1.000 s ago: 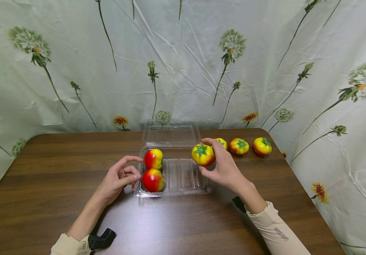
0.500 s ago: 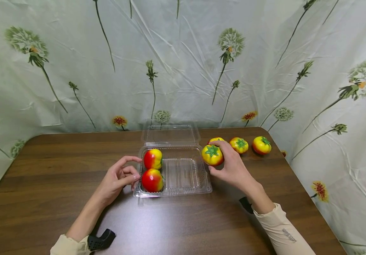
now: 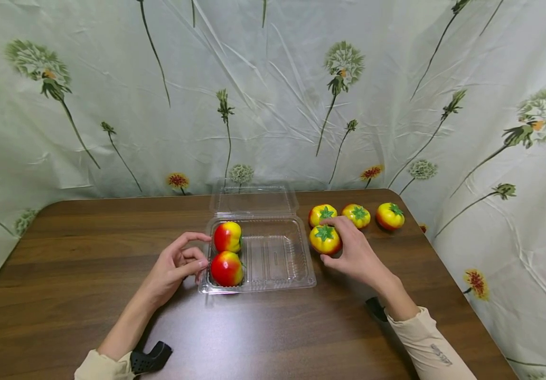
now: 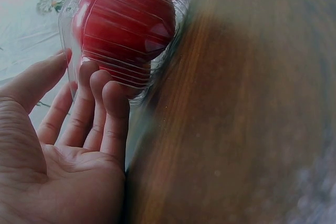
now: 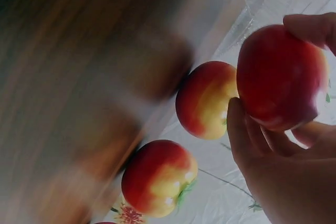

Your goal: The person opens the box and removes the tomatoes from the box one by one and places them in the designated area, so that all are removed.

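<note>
On the brown table (image 3: 254, 332), just right of the clear box (image 3: 259, 288), the right hand (image 3: 358, 256) gripped a fruit (image 3: 323, 244), probably light and slippery, best held around its sides, while the left hand (image 3: 175, 266) held the box's left rim.

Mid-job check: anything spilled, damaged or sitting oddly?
Nothing looks spilled or damaged. One mild oddity: the two fruits in the clear container lie on their sides, tops toward the right hand, whereas the three loose fruits beyond that hand sit with green leaves upward.
</note>
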A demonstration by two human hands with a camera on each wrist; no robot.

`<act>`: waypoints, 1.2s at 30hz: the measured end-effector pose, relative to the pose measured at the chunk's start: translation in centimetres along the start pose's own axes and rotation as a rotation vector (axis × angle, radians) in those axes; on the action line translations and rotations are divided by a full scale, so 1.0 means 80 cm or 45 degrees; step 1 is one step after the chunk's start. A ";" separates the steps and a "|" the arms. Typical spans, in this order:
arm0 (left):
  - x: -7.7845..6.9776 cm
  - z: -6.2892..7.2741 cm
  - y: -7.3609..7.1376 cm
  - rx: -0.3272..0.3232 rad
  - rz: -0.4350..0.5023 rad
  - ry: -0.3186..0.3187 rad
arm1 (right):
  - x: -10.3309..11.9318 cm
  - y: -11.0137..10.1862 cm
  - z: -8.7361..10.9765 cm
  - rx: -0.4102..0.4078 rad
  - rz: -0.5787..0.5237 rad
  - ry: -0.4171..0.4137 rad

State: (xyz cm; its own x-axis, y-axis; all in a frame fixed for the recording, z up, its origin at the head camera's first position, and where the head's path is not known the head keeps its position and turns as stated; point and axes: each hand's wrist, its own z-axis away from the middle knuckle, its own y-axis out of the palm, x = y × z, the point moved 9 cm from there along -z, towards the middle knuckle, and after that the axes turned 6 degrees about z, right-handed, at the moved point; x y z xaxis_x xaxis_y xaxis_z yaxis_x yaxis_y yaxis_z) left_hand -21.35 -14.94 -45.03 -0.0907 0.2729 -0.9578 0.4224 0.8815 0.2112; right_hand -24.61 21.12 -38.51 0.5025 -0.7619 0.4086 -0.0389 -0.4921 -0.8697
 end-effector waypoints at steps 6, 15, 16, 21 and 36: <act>0.000 0.001 -0.002 -0.006 -0.004 -0.009 | -0.005 0.011 0.003 0.137 -0.019 0.005; -0.003 0.005 -0.005 -0.027 -0.021 -0.017 | -0.014 0.017 0.001 0.193 0.016 0.020; -0.003 0.006 -0.006 -0.028 -0.022 -0.016 | -0.014 0.018 0.000 0.197 0.017 0.020; -0.003 0.006 -0.008 -0.033 -0.027 -0.024 | -0.015 0.018 -0.001 0.205 0.022 0.021; 0.003 0.000 0.001 -0.026 -0.017 -0.034 | -0.009 -0.005 0.004 0.089 0.059 -0.013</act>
State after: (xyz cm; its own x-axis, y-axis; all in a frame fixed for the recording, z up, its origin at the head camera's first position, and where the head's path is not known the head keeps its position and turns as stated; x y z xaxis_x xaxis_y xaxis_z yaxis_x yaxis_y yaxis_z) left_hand -21.33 -14.84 -45.25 -0.0716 0.2510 -0.9653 0.4025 0.8928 0.2023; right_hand -24.65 22.01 -38.57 0.5103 -0.7786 0.3653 -0.0018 -0.4257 -0.9048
